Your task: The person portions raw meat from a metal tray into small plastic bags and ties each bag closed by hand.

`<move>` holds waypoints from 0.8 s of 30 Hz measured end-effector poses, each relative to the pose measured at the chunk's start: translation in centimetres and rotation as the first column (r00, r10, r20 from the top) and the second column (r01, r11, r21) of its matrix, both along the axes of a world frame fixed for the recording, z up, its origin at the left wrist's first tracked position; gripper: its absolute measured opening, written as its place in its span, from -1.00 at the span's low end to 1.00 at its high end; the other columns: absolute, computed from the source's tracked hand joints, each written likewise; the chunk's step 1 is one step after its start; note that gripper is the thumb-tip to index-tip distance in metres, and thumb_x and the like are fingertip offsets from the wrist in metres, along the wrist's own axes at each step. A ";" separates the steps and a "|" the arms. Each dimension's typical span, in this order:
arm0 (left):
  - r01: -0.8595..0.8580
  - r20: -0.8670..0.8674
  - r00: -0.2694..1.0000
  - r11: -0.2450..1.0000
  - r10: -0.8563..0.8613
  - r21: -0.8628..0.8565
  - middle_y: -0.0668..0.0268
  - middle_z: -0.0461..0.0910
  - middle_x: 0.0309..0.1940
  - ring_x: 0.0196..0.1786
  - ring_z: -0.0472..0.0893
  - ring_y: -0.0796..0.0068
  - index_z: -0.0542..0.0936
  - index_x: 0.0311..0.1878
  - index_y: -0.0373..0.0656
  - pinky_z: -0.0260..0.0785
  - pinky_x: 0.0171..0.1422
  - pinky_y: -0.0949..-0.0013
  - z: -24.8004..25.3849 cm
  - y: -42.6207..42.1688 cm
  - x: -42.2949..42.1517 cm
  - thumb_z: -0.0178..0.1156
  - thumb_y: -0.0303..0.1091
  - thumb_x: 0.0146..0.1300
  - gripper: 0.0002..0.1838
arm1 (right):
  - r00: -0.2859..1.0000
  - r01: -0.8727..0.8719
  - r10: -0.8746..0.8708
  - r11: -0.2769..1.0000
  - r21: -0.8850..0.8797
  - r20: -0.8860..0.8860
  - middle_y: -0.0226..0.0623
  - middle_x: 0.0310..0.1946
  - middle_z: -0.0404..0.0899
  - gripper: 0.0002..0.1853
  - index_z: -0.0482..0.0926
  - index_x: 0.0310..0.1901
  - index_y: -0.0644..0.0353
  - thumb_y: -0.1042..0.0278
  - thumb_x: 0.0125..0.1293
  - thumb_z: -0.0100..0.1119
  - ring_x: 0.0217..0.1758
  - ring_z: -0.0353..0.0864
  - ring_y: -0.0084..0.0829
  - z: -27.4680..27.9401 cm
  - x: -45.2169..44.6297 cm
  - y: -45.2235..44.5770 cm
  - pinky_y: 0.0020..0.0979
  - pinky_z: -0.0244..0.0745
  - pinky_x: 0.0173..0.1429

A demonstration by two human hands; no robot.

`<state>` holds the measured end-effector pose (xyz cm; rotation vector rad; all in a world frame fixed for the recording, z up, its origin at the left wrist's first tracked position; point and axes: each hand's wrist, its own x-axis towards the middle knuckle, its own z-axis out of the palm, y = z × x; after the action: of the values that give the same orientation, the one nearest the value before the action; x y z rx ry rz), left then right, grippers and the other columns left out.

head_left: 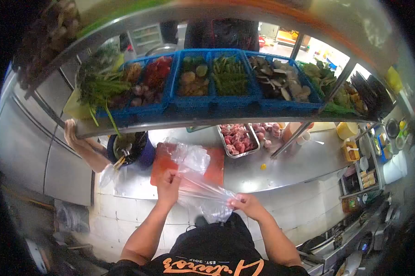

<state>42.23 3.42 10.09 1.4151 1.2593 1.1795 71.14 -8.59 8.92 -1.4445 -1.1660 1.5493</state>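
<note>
My left hand [169, 186] pinches one side of a clear plastic bag [202, 185] between thumb and fingers. Its other side is gripped in the closed fingers of my right hand [246, 205], so the film is stretched in folds between them. The bag's lower part hangs in front of my black apron or shirt. Just beyond, more crumpled clear plastic bags [191, 157] lie on an orange-red cutting board [218, 171] on the steel counter [285, 163].
A metal tray [245, 154] of raw meat pieces stands past the board. Blue baskets [173, 99] of vegetables fill the shelf above. At left are a dark blue bucket [146, 154] with utensils and what looks like another person's arm [84, 149]. A yellow container [347, 130] sits at right.
</note>
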 end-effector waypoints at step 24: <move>0.394 0.873 0.381 0.800 0.306 -0.452 0.43 0.52 -0.36 -0.22 0.52 0.38 0.50 -0.24 -0.06 0.39 0.04 0.18 1.9 -6.5 2.7 0.07 -0.20 0.42 -0.83 | 0.941 -0.318 0.305 0.944 0.082 0.144 -0.06 -0.30 0.61 -0.63 0.45 -0.05 0.26 0.10 0.37 0.22 -0.21 0.65 -0.11 0.1 -3.6 5.9 -0.17 0.49 -0.08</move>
<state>44.97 -3.09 11.98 0.1080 0.5953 1.0880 67.49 -2.73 9.00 -1.3553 -1.5941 1.5924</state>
